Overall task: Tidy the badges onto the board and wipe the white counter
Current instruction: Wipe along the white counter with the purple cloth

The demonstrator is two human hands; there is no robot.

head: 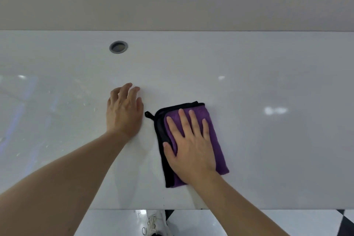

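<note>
White counter [268, 59] (glossy) carries a folded purple cloth [216, 134] near its front edge.

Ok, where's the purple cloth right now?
In the head view, the cloth lies folded on the white counter, right of centre, under the flat right hand. The left hand rests beside it on the left.

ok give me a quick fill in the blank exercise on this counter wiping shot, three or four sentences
1. The right hand presses flat on a folded ____ cloth with black trim.
2. The left hand rests directly on the ____ counter.
3. A round grey grommet hole lies on the cloth's far-____ side.
4. A white ____ shows below the counter's near edge.

Missing words: purple; white; left; shoe
</note>
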